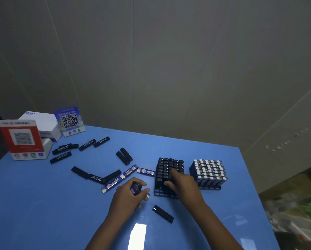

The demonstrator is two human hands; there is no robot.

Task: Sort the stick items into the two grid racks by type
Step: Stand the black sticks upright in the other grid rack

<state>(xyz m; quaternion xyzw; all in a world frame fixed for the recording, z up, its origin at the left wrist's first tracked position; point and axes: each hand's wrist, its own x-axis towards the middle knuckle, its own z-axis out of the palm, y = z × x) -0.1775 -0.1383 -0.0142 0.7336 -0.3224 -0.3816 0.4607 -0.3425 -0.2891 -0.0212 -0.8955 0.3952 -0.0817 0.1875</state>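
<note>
The left hand (131, 193) curls round a small blue printed stick with a silver end (137, 190), holding it just above the blue bench (43, 204). The right hand (182, 184) reaches over the black grid rack of black sticks (170, 170); its fingertips are down among the tops, but whether they pinch one cannot be told. So the step in hand looks like seating a black stick — the near rows of that rack are empty. Just right stands the second grid rack packed with blue, silver-capped sticks (208, 172).

A loose black stick (163, 213) lies near the wrists; more black ones and three blue printed ones (129, 171) are scattered to the left. Next, probably, the held blue stick goes across to the right-hand rack — upright, cap up, into a free cell.
</note>
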